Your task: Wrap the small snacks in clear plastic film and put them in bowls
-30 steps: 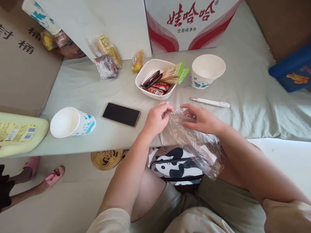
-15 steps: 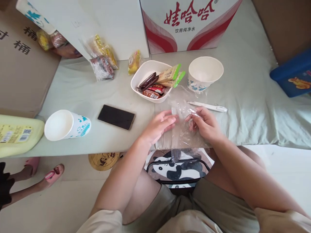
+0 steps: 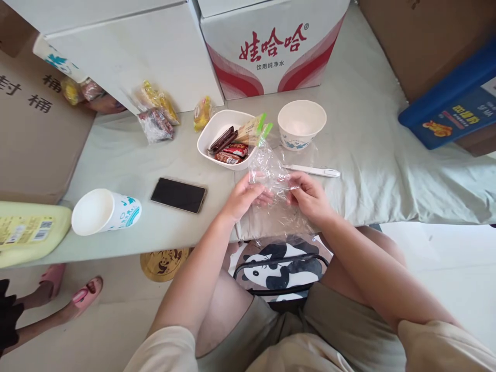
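Observation:
A thin, crinkled clear plastic bag (image 3: 274, 173) stretches between my two hands above the cloth-covered surface. My right hand (image 3: 310, 199) pinches its right side between thumb and fingers. On the other side, my left hand (image 3: 245, 199) has its fingers curled against the film, with the thumb over it. Behind the bag, a white bowl (image 3: 204, 147) contains brown- and red-wrapped snacks (image 3: 232, 150) and pale packets with green ends (image 3: 251, 129). A white knife-like tool with a slim handle (image 3: 313, 170) lies just beyond my right hand.
A patterned paper bowl (image 3: 301, 142) stands behind the tool. Left are a phone (image 3: 179, 195), a tipped paper cup (image 3: 124, 212) and a yellow jug (image 3: 34, 230). Wrapped snacks (image 3: 157, 124) lie by white cartons (image 3: 135, 57). A blue container (image 3: 445, 113) is at right. Another person's feet (image 3: 83, 297) show lower left.
My left hand has come into contact with the bag, whose upper part is now raised and spread between both hands. The camera view has shifted, showing more of the cartons.

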`<action>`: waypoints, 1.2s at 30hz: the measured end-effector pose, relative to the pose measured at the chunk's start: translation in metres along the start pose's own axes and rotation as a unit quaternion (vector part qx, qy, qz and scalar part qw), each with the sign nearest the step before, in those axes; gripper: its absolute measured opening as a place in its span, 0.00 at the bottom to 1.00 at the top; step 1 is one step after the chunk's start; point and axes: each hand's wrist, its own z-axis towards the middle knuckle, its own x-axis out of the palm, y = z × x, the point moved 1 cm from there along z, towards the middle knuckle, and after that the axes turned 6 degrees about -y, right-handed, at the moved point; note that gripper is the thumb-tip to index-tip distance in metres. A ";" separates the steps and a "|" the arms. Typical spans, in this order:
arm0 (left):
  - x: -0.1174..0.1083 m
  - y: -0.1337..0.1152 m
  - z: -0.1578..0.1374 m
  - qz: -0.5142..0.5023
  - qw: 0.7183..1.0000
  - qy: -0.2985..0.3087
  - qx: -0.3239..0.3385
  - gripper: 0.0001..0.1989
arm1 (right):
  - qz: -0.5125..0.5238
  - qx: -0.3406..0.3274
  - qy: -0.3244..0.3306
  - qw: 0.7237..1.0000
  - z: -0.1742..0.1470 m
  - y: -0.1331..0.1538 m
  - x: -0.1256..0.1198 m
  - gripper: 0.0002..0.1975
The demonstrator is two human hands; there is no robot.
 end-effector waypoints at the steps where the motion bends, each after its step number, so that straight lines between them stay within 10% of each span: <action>1: -0.001 -0.001 0.000 0.019 1.000 0.010 -0.017 0.27 | 0.006 0.003 0.001 1.000 0.000 -0.001 0.000 0.06; 12: -0.008 -0.009 0.000 -0.051 0.996 -0.066 0.017 0.14 | 0.066 0.002 -0.039 0.997 0.005 0.000 -0.006 0.03; 25: -0.008 -0.010 -0.003 -0.053 0.996 -0.073 0.011 0.14 | 0.017 0.017 -0.014 1.000 0.002 -0.008 -0.004 0.30; 31: -0.011 -0.010 -0.001 -0.049 0.993 -0.100 0.029 0.10 | 0.000 -0.027 0.011 1.000 -0.001 -0.002 -0.005 0.13; 36: -0.010 -0.007 0.000 0.001 0.997 -0.069 0.040 0.09 | -0.032 -0.052 0.026 0.998 -0.004 0.008 -0.001 0.21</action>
